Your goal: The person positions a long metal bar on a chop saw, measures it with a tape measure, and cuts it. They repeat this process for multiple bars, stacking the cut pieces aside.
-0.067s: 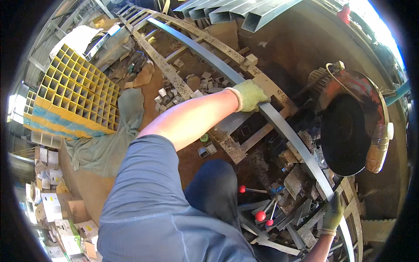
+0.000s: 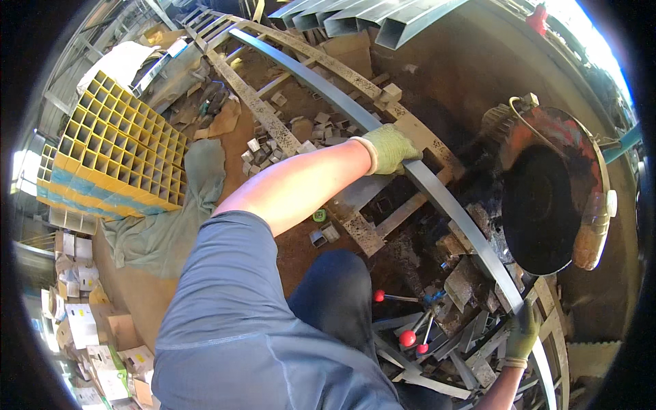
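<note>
Almost nothing has moved: left hand [image 2: 393, 149] at two o'clock and right hand [image 2: 523, 335] at four stay clamped on the long metal tube [image 2: 468, 222], apparently steadying it.

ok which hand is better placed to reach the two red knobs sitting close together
Probably the right: the right hand is on the metal bar nearer those red knobs, while the left hand grips the bar farther up the picture.

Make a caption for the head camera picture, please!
Gloved left hand and right hand hold one long metal bar.
</note>
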{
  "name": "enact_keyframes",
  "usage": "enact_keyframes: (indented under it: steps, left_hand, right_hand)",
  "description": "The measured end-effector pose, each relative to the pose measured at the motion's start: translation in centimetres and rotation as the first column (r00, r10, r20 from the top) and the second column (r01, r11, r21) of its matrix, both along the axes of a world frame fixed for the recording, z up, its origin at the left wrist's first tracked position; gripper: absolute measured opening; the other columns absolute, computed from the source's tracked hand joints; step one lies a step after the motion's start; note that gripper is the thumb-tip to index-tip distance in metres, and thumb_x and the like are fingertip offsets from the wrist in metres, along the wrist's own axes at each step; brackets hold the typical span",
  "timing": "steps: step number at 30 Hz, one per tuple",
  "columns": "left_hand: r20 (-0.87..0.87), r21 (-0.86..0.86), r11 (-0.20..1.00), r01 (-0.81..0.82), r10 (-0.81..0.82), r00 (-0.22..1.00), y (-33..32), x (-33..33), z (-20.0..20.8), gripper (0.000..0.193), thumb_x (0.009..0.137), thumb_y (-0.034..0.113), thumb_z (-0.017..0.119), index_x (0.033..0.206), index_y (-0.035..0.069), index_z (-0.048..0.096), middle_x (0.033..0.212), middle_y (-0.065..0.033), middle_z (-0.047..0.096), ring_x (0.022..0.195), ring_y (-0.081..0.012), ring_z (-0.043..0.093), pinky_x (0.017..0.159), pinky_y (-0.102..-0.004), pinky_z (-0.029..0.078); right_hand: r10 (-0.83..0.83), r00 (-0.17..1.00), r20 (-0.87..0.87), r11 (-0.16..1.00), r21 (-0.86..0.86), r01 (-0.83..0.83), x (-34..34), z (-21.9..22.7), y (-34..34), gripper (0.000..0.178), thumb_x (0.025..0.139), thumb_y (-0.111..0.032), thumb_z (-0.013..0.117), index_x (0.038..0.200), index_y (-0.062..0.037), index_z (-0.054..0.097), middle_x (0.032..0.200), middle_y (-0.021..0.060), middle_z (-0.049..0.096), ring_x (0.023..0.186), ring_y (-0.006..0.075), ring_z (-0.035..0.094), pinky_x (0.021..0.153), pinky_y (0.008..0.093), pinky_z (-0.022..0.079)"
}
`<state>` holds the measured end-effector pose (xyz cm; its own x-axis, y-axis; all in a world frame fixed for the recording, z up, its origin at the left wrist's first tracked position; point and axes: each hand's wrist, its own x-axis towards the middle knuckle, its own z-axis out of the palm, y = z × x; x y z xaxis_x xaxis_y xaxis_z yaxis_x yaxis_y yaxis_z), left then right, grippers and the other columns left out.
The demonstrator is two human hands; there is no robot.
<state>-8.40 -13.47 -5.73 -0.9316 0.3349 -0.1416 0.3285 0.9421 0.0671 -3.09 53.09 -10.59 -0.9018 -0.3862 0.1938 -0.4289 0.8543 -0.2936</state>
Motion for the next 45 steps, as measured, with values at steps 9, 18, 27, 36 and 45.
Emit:
enact_keyframes:
  steps: [9, 18, 27, 36, 45]
  left_hand:
    - [0.006, 0.000, 1.000, -0.013, 0.013, 1.000, 0.9, -1.2, -0.2, 0.047, 0.094, 0.017, 0.082, 0.142, 0.015, 0.079, 0.127, -0.0170, 0.083, 0.123, -0.0419, 0.077, 0.108, -0.0535, 0.060]
    - [0.206, 0.041, 0.995, 0.095, -0.102, 0.973, 13.2, -1.3, 0.0, 0.073, 0.097, 0.037, 0.085, 0.163, 0.015, 0.063, 0.154, -0.0184, 0.071, 0.145, -0.0439, 0.063, 0.124, -0.0543, 0.048]
    - [-0.079, -0.014, 0.988, 0.155, -0.155, 0.985, 11.8, -0.5, -3.0, 0.069, 0.102, 0.033, 0.082, 0.166, 0.018, 0.062, 0.148, -0.0138, 0.076, 0.139, -0.0398, 0.067, 0.123, -0.0505, 0.049]
    - [-0.035, 0.042, 0.995, 0.094, -0.092, 0.995, 12.7, 0.2, -2.3, 0.065, 0.099, 0.025, 0.083, 0.161, 0.019, 0.065, 0.150, -0.0145, 0.074, 0.139, -0.0409, 0.067, 0.122, -0.0520, 0.050]
    - [-0.019, -0.029, 1.000, 0.008, -0.009, 1.000, 14.1, 0.8, -1.2, 0.065, 0.100, 0.026, 0.083, 0.162, 0.019, 0.065, 0.160, -0.0153, 0.070, 0.154, -0.0397, 0.058, 0.130, -0.0501, 0.043]
  right_hand:
    - [-0.096, 0.992, 0.080, 0.995, 0.019, 0.094, 0.0, -0.2, 1.5, 0.049, 0.102, -0.009, 0.076, 0.151, -0.0039, 0.074, 0.145, 0.0257, 0.074, 0.138, 0.0469, 0.066, 0.121, 0.0538, 0.051]
    - [-0.097, 0.984, 0.149, 0.994, -0.037, 0.104, -0.9, 2.6, -1.5, 0.053, 0.093, -0.013, 0.084, 0.146, -0.0116, 0.078, 0.146, 0.0243, 0.075, 0.137, 0.0465, 0.068, 0.120, 0.0508, 0.053]
    - [-0.261, 0.960, -0.097, 0.965, 0.004, 0.262, 3.2, 2.8, -4.7, 0.066, 0.100, -0.016, 0.084, 0.162, -0.0135, 0.064, 0.156, 0.0192, 0.071, 0.146, 0.0403, 0.065, 0.125, 0.0490, 0.051]
    - [-0.066, 0.973, 0.220, 0.995, -0.052, 0.079, 22.2, -2.9, -15.3, 0.075, 0.098, -0.031, 0.080, 0.163, -0.0017, 0.056, 0.155, 0.0280, 0.067, 0.138, 0.0465, 0.068, 0.117, 0.0546, 0.056]
    - [-0.368, 0.790, 0.491, 0.926, 0.123, 0.356, 21.2, -9.4, -18.9, 0.035, 0.100, -0.021, 0.073, 0.131, -0.0055, 0.066, 0.115, 0.0245, 0.079, 0.107, 0.0452, 0.078, 0.095, 0.0579, 0.061]
